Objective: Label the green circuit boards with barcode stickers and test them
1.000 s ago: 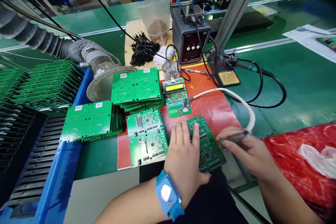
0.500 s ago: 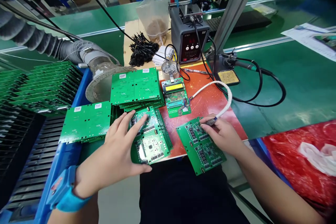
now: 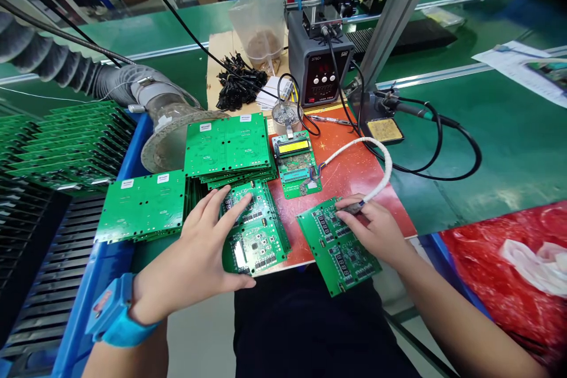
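My left hand (image 3: 199, 242) is spread with fingers apart over the left side of a stack of green circuit boards (image 3: 261, 236), face up. My right hand (image 3: 376, 227) pinches the dark connector (image 3: 353, 208) at the end of a white sleeved cable (image 3: 384, 174), against the upper part of a single green board (image 3: 339, 248). That board lies tilted over the front edge of the red mat. The cable runs to a small board with a yellow display (image 3: 295, 146). Behind my left hand are two more board stacks, one (image 3: 228, 144) higher, one (image 3: 142, 204) further left.
A blue bin (image 3: 133, 189) of racked boards is at the left, beneath a grey fume hose (image 3: 155, 94). A soldering station (image 3: 323, 65), iron (image 3: 410, 109) and black cables stand behind. Red plastic (image 3: 509, 266) fills a bin at the right.
My left wrist and forearm have shifted slightly to the right, the fingers staying over the stack. My right hand has barely moved and keeps its pinch on the connector.
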A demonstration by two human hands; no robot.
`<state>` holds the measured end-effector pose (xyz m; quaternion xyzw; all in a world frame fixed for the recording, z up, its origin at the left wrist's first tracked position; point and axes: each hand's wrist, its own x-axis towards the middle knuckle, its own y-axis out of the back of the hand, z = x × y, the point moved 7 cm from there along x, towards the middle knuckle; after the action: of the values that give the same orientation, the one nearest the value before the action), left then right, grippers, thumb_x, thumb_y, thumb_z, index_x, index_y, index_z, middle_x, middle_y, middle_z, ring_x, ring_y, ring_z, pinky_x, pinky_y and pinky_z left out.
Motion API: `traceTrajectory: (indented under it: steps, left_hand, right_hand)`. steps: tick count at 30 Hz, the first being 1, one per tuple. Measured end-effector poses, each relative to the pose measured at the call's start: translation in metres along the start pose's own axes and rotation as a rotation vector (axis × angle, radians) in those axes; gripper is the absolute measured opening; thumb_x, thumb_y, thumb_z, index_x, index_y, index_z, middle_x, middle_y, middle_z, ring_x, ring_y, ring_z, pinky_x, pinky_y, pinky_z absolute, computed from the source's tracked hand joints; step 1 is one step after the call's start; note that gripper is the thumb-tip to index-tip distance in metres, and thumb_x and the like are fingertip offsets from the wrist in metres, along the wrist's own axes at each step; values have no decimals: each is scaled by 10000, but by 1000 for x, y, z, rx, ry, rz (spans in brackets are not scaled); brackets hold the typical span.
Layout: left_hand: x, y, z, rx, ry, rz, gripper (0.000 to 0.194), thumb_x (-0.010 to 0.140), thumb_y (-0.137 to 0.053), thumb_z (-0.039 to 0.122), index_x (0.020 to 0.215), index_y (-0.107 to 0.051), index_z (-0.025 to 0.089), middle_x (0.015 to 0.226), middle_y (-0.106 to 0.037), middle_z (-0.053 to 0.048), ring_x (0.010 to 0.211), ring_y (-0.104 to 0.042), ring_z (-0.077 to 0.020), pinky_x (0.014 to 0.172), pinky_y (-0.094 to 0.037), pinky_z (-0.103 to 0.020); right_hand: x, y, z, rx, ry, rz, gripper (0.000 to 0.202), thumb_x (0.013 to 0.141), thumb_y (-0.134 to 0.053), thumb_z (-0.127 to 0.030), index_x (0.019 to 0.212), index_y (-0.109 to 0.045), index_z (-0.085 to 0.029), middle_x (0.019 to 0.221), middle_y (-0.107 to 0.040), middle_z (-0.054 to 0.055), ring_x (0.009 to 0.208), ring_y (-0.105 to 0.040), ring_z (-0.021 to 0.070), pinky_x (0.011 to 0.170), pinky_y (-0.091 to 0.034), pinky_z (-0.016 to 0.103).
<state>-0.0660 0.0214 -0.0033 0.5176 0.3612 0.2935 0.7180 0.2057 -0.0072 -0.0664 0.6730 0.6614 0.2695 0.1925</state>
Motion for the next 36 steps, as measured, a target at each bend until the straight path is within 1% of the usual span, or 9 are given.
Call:
traceTrajectory:
  steps: [5, 12, 17, 22, 27, 30, 33, 34, 36]
  left_hand:
    - [0, 0, 0, -4, 2, 4, 1080, 585, -735, 575, 1463, -209, 228, 1493, -178, -204, 1354, -174, -476, 1009, -325, -628]
    - [0, 0, -1, -28, 9, -12, 1079, 592, -742, 561, 1467, -197, 244, 1516, -148, -179, 1368, -156, -459, 1025, -319, -609]
    - [0, -2, -4, -42, 1, -19, 1091, 584, -743, 582, 1469, -188, 267, 1540, -106, -170, 1378, -126, -462, 1023, -315, -619]
    - [-4, -4, -2, -34, -5, -2, 1108, 598, -685, 670, 1477, -134, 280, 1562, -8, -150, 1382, -61, -475, 1020, -288, -646]
    - [-8, -5, 5, -11, -20, 36, 1052, 656, -606, 704, 1480, -129, 257, 1561, -7, -157, 1387, -35, -462, 1037, -267, -635]
    - [-8, -6, 5, 12, -24, 51, 1053, 667, -577, 721, 1481, -113, 240, 1553, -10, -187, 1386, -30, -468, 1030, -268, -644]
    - [-8, 0, 13, 44, -10, 143, 988, 711, -595, 659, 1476, -130, 242, 1550, -52, -184, 1391, -25, -455, 1043, -244, -647]
    - [-9, 3, 19, 53, -2, 198, 925, 747, -602, 604, 1470, -152, 244, 1548, -84, -175, 1397, -23, -440, 1054, -233, -642]
    - [-12, 10, 40, 51, -13, 307, 755, 822, -597, 458, 1444, -229, 243, 1530, -182, -153, 1410, -46, -398, 1074, -234, -619]
  right_hand:
    - [1, -1, 2, -4, -4, -4, 154, 855, -557, -303, 938, -638, -201, 942, -697, 65, 908, -651, 212, 785, -527, 351]
    - [4, -3, 5, -28, -29, 4, 129, 833, -559, -275, 868, -661, -204, 883, -709, 58, 831, -669, 207, 721, -542, 337]
    - [4, -2, 3, -7, -6, -16, 155, 840, -563, -292, 919, -654, -195, 929, -707, 65, 874, -663, 204, 769, -534, 343]
    - [5, -1, 3, 16, -17, -35, 151, 840, -570, -301, 915, -654, -199, 926, -710, 56, 881, -661, 199, 796, -525, 342]
    - [6, -3, 4, -9, -22, -18, 132, 837, -549, -272, 857, -652, -191, 866, -704, 60, 821, -665, 199, 725, -532, 324]
    - [6, -3, 4, 0, -19, -27, 138, 848, -550, -285, 894, -645, -197, 903, -704, 59, 856, -661, 200, 761, -526, 332]
    - [6, -1, 4, 27, -16, -50, 151, 853, -557, -301, 929, -641, -201, 934, -704, 57, 895, -654, 199, 819, -513, 345]
    - [6, -1, 4, 36, -18, -56, 156, 853, -558, -304, 934, -641, -200, 941, -703, 59, 905, -652, 200, 834, -508, 348]
    - [6, -1, 5, 51, -27, -67, 164, 851, -560, -310, 938, -640, -196, 952, -702, 62, 917, -650, 203, 850, -502, 352]
